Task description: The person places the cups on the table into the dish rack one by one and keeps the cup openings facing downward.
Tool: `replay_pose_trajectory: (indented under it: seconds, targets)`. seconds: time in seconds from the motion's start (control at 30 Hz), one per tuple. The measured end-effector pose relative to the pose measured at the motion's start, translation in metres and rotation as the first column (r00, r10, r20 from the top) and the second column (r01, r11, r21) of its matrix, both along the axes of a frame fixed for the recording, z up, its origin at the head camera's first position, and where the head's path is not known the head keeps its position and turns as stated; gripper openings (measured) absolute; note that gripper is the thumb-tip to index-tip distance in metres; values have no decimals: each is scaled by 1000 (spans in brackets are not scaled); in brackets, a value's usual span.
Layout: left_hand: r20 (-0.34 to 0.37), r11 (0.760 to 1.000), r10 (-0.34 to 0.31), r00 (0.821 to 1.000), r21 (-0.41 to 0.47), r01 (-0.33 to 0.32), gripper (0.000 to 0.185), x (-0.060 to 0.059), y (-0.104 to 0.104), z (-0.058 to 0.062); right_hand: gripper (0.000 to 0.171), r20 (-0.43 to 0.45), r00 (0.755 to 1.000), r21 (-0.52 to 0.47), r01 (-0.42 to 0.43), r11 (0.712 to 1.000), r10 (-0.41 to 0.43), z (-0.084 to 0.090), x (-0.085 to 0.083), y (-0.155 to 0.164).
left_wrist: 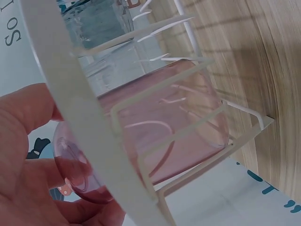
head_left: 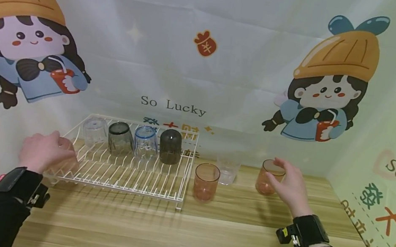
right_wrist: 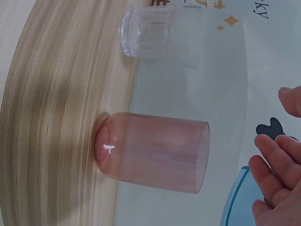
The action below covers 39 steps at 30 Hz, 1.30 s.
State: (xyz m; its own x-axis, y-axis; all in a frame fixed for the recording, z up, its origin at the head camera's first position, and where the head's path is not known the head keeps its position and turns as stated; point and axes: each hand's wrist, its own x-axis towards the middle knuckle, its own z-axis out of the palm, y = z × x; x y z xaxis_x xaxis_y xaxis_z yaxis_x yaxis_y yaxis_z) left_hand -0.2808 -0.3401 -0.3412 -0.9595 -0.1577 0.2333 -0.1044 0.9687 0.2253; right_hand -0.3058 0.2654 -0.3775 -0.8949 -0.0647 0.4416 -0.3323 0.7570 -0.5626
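Two hands in play: my left hand [head_left: 42, 151] grips a see-through pink glass tumbler [left_wrist: 188, 96] at the white wire rack [head_left: 118, 190]'s left end; I'd release gently so it won't tip. My right hand [head_left: 290, 188], fingers spread, hovers near an orange-pink glass tumbler [right_wrist: 155, 153]; a clear glass cup [head_left: 228, 174] sits rackward, possibly in the way.

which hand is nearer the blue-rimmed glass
Left. The left hand grips a pink glass at the rack's left end, left of the blue-rimmed glass; the right hand is farther off, past the rack's right side.
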Motion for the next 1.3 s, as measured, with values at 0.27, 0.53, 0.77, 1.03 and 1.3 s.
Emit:
replay_pose_trajectory:
  seconds: [0.27, 0.53, 0.77, 1.03, 1.3]
  targets:
    - [3, 1000, -6, 1000, -9, 6, 69, 1, -1, -1, 53, -26, 1000, 11, -8, 1000, 8, -1, -2, -1]
    - [11, 999, 21, 1000, 46, -21, 84, 3, -4, -2, 53, -21, 1000, 30, -9, 1000, 10, -3, -4, -1]
    - [-21, 997, 16, 1000, 71, -15, 85, 6, -2, -2, 52, -21, 1000, 93, 11, 996, -9, -6, -4, 0]
    - [-61, 998, 1, 998, 70, 3, 78, 9, 1, -1, 52, -22, 999, 136, 26, 990, -24, -10, -6, 2]
    - [-113, 996, -21, 993, 80, 30, 78, 14, 8, 4, 54, -36, 999, 164, 40, 986, -34, -11, -7, 4]
